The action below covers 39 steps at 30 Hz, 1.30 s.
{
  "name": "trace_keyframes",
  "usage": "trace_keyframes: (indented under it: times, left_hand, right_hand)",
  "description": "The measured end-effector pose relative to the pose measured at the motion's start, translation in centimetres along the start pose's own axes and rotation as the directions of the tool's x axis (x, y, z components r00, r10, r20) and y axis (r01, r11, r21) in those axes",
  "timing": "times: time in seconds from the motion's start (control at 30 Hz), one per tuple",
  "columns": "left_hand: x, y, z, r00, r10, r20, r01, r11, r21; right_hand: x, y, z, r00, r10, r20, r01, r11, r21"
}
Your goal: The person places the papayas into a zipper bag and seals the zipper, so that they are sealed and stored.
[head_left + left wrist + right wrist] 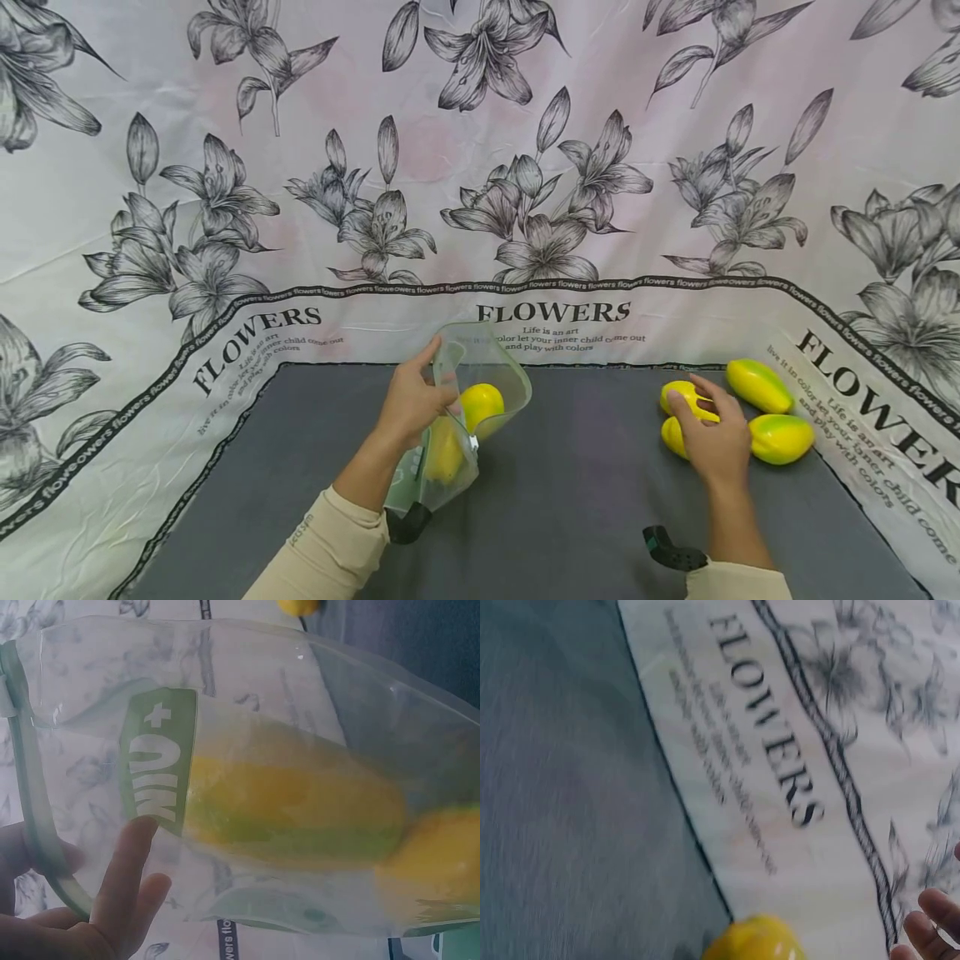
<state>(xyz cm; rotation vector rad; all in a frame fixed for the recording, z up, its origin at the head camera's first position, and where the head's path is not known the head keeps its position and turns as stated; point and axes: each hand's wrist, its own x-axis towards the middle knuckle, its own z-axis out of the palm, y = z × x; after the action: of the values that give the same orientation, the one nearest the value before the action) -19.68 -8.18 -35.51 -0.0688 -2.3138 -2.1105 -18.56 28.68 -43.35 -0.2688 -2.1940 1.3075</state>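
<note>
My left hand (415, 402) grips the open edge of a clear zip bag (501, 360) with green trim, holding it tilted over the grey table. Two yellow mangoes show inside it; the upper mango (483, 403) sits near the mouth. In the left wrist view, fingers lie against the bag beside its green label (159, 761). Over on the right, my right hand (717, 437) hovers at two yellow mangoes, thumb and fingers spread and relaxed. It partly covers the nearer mango (673, 437); the farther mango (675, 396) shows beyond the thumb.
Two green-and-yellow mangoes, a back mango (759, 387) and a front mango (782, 439), lie right of my right hand by the table's edge. A white flower-printed cloth (420, 208) rises behind the grey table (570, 483) and borders both sides.
</note>
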Motion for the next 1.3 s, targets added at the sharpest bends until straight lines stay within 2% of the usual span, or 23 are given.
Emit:
trace_keyframes:
  times: [0.13, 0.3, 0.53, 0.9, 1.1, 1.3]
  left_hand:
    - [0.0, 0.1, -0.1, 1.000, -0.004, -0.007, 0.004, 1.000, -0.004]
    - [-0.1, 0.3, -0.2, 1.000, -0.002, -0.011, 0.002, 1.000, -0.014]
    - [-0.2, 0.3, -0.5, 1.000, -0.001, -0.004, 0.001, 1.000, -0.024]
    - [-0.4, 0.0, -0.3, 1.000, 0.006, -0.008, -0.006, 1.000, -0.029]
    - [-0.4, -0.1, -0.3, 1.000, 0.011, -0.011, -0.011, 0.999, -0.031]
    - [-0.4, -0.2, -0.4, 1.000, 0.017, -0.002, -0.017, 1.000, -0.025]
  right_hand:
    - [0.3, 2.5, -1.7, 0.997, 0.074, -0.033, -0.076, 0.995, -0.063]
    - [0.3, 5.3, -3.0, 0.990, 0.128, -0.050, -0.133, 0.986, -0.100]
    - [0.4, 7.4, -3.5, 0.972, 0.233, -0.003, -0.232, 0.964, -0.133]
    - [0.3, 8.8, -3.4, 0.957, 0.289, 0.026, -0.280, 0.942, -0.187]
    - [0.5, 9.7, -3.3, 0.959, 0.283, 0.031, -0.272, 0.942, -0.195]
    - [0.4, 10.2, -3.1, 0.952, 0.296, 0.078, -0.276, 0.940, -0.200]
